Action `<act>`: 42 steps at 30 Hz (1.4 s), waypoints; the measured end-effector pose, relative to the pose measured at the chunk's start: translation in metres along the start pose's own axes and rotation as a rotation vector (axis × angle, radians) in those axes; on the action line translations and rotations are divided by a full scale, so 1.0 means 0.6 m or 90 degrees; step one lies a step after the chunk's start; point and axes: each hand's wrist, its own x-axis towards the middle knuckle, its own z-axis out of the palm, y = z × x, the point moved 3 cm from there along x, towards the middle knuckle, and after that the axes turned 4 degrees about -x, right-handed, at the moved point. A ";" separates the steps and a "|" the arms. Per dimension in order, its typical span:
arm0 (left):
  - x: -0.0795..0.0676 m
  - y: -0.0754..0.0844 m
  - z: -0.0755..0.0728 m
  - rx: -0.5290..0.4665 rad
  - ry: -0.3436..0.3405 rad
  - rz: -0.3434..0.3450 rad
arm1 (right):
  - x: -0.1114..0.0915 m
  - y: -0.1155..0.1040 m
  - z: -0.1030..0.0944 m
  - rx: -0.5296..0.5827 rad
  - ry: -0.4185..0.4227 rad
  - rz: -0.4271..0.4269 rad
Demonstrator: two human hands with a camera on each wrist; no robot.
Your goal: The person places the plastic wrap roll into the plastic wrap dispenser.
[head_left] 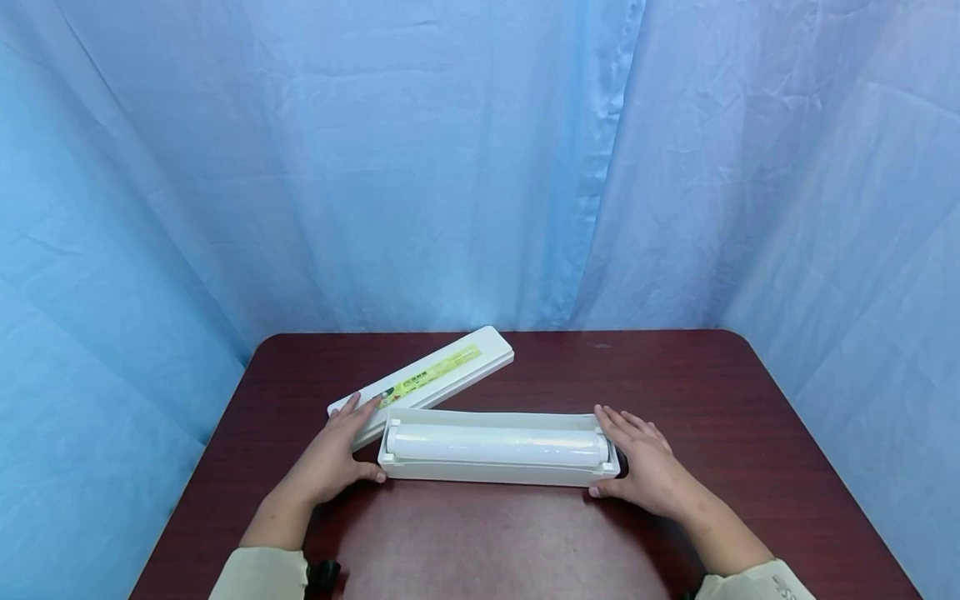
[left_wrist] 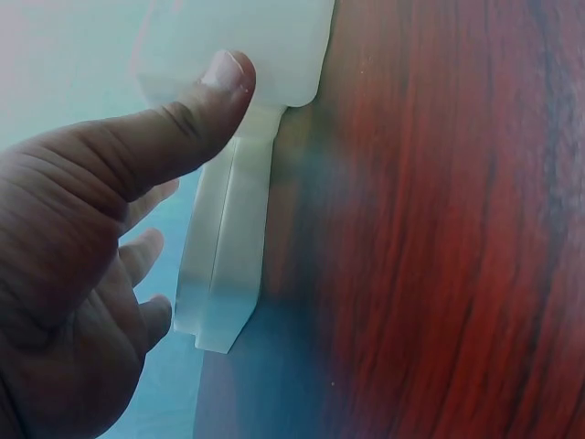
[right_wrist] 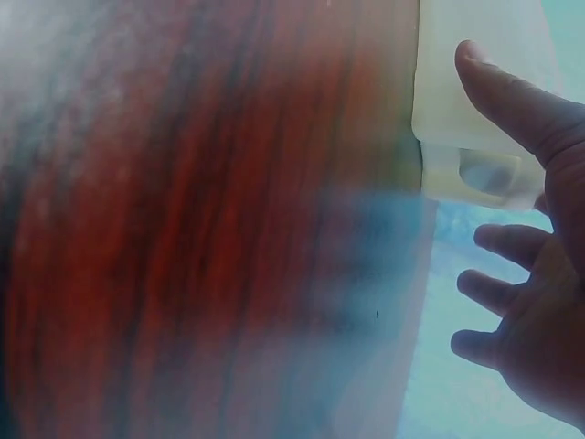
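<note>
A long white cling film box [head_left: 491, 472] lies lengthwise on the table, its top uncovered. Inside rests a white roll of cling film [head_left: 497, 445]. My left hand [head_left: 330, 454] is at the box's left end, thumb by the front corner and straight fingers over the near end of the white lid [head_left: 480, 337]. That lid, with a yellow-green label, lies slanted behind the box. At the opposite end, my right hand [head_left: 648, 467] has its thumb at the front corner and its extended fingers by the back corner. Both wrist views show the thumbs over the box's front face, other fingers spread.
The dark red-brown table [head_left: 480, 542] has rounded far corners. Light blue curtains [head_left: 450, 167] hang behind it and along both sides. The lid's near end sits close behind the box's left end.
</note>
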 end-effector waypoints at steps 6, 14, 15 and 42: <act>0.007 -0.005 -0.002 0.014 0.012 0.019 | 0.001 0.000 -0.001 -0.008 0.002 0.002; 0.016 -0.011 -0.002 0.029 0.028 0.002 | 0.002 0.000 0.000 -0.010 0.002 0.009; 0.017 -0.011 -0.002 0.034 0.028 -0.002 | 0.001 0.000 0.000 -0.011 0.002 0.010; 0.046 -0.048 0.011 0.063 0.071 -0.077 | -0.005 -0.003 0.004 0.010 -0.002 0.029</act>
